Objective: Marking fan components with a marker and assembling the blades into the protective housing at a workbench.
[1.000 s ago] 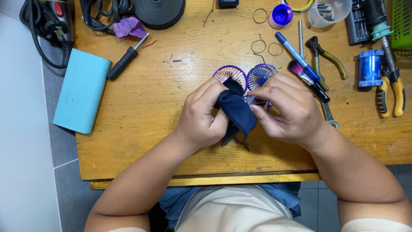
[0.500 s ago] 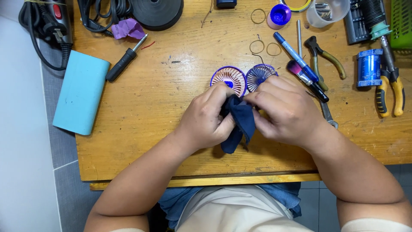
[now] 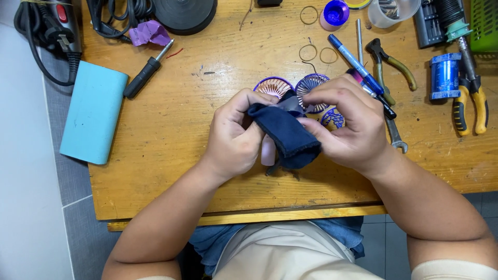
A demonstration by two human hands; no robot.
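Head view: left hand [image 3: 236, 137] and right hand [image 3: 345, 124] both pinch a dark blue cloth [image 3: 285, 135] between them above the worktop [image 3: 171, 135], fingers curled closed on it. Two round purple grilles [image 3: 273, 86] lie just beyond the knuckles.

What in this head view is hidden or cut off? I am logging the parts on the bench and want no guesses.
Head view only:
- Pale lilac cylinder: mostly hidden by the left hand and dark navy cloth; its kind is unclear.
- Third round purple grille: largely covered by the right hand.
- Black disc and clear plastic cup: cut off by the top edge.
- Green crate: cut off at the corner.
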